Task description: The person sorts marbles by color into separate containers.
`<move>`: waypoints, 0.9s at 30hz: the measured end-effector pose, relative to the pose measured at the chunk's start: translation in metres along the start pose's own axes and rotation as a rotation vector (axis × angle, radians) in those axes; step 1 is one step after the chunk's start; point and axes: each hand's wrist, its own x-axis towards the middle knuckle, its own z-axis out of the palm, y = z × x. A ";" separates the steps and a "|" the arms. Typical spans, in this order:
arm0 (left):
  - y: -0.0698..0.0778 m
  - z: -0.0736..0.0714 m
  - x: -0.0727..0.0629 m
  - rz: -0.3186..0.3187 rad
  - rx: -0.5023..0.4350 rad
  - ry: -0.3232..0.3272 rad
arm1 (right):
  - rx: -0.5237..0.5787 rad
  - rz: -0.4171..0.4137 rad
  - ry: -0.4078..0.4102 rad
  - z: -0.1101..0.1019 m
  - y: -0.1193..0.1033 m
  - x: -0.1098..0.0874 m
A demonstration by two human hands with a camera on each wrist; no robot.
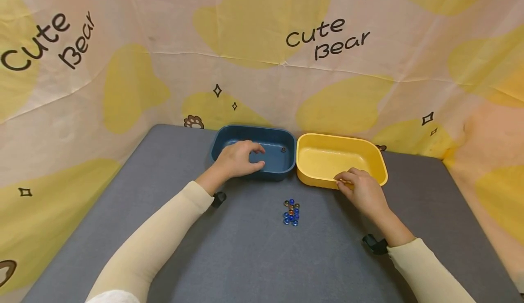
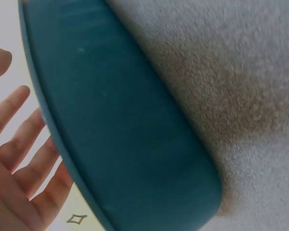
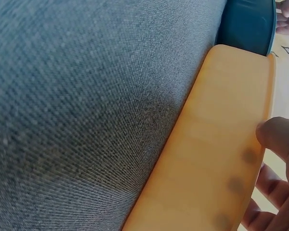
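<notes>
My left hand (image 1: 240, 159) hovers over the dark blue bin (image 1: 255, 174), its thumb and fingers spread apart with nothing between them. Inside that bin, near its right end, lies one dark marble (image 1: 283, 149). At the front rim of the yellow bin (image 1: 311, 181) is my right hand (image 1: 363, 193). Its thumb (image 3: 274, 134) overlaps the rim in the right wrist view, and its other fingertips are behind the wall. Whether it pinches anything there is unclear. A cluster of blue and amber glass marbles (image 1: 291, 217) sits on the grey tabletop between both arms.
The two bins stand side by side at the back of the grey table (image 1: 245, 257). Behind them hangs a yellow and pale printed curtain (image 1: 262, 80), which also encloses the sides. Each wrist wears a dark strap.
</notes>
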 end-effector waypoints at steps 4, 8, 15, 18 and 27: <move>0.006 0.001 -0.008 0.040 0.020 0.041 | -0.004 -0.001 0.002 0.000 0.000 0.000; 0.015 0.003 -0.016 0.088 0.048 0.083 | -0.009 -0.006 0.007 0.000 0.000 -0.001; 0.035 0.007 -0.029 0.149 0.052 0.116 | -0.010 -0.014 0.011 0.001 0.001 0.000; 0.043 0.012 -0.032 0.182 0.037 0.106 | -0.008 -0.014 0.010 0.001 0.001 0.000; 0.058 0.031 -0.036 0.219 0.003 0.012 | -0.003 -0.014 0.011 0.001 0.000 0.001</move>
